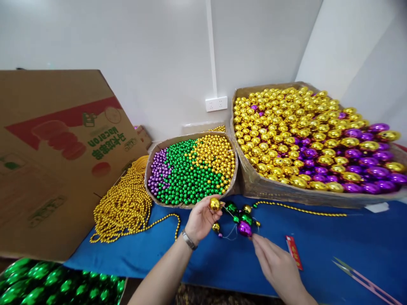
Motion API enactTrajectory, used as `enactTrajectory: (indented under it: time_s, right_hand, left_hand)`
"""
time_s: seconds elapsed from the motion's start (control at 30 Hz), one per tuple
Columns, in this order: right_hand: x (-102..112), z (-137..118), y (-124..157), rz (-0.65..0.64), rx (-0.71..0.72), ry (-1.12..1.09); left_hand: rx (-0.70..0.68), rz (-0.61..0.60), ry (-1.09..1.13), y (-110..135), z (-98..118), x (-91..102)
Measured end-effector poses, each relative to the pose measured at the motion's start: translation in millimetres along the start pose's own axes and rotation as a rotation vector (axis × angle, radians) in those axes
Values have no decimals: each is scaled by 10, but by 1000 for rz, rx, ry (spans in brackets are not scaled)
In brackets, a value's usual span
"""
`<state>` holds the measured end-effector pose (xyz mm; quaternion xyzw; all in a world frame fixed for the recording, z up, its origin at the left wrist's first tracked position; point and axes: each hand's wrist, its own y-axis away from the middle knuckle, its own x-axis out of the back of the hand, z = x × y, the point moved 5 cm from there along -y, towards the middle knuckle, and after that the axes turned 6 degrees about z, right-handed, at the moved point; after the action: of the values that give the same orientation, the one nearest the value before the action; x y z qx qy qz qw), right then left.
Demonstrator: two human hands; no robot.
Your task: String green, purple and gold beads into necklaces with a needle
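Observation:
My left hand (203, 218), with a bracelet at the wrist, has its fingers closed on a shiny gold ball (214, 204). Thin clear thread runs from there to a small cluster with a green ball (246, 217) and a purple ball (244, 229). The fingertips of my right hand (278, 262) are pinched at the purple ball's lower right edge; whether they also grip thread is hidden. Below my left fingers hangs another gold ball (216, 227) with a tiny purple bead (220, 235). A gold bead strand (299, 207) stretches rightward from beside the cluster.
Behind my hands stands a box of small green, gold and purple beads (190, 178). A larger box (263, 182) holds gold and purple balls. Gold bead strands (127, 203) lie by a carton (57, 169). A red packet (294, 253) and pink-handled tweezers (362, 279) rest on blue cloth (219, 267).

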<state>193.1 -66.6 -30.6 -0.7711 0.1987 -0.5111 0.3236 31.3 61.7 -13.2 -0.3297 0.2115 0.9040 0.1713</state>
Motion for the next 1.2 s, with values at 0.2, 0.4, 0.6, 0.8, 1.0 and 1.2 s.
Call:
enactTrajectory:
  time_s: [0.2, 0.4, 0.6, 0.8, 1.0, 1.2]
  right_hand:
    - [-7, 26, 16, -24, -8, -26]
    - [-18, 75, 70, -62, -32, -49]
    - [-52, 62, 86, -48, -3, 18]
    - [-104, 58, 87, -91, -160, -116]
    - [-89, 46, 56, -147, -270, -310]
    - [-65, 74, 36, -98, -287, -357]
  left_hand:
    - [-3, -20, -31, 8, 23, -3]
    - [3, -3, -108, 11, 48, 20]
    - [-54, -13, -354, 53, -2, 15]
    - [-119, -93, -427, 128, -109, -73]
    - [-114, -32, -377, 106, -148, -22]
    - [-177, -23, -383, 121, -123, -26]
